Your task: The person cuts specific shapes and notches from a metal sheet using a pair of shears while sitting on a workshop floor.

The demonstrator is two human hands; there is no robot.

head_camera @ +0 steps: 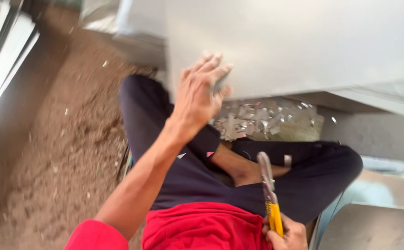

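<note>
Reaching up and forward, my left hand [202, 92] lies flat, fingers spread, on the grey metal sheet [303, 41] ahead of my knees; my right hand [287, 236], far nearer me, grips yellow-handled snips [269, 194] pointing sheetward.

Two hands, left [201, 95] and right [286, 236], one snips [269, 194], one metal sheet [303, 41], many offcuts [253, 121]

— We see pale grey on the metal sheet [303, 41], and silvery scraps [253, 118] below it.
— We also see yellow handles on the snips [270, 194], a red shirt [202, 229], dark navy trousers [183, 171], and a brown dirt floor [63, 153].
</note>
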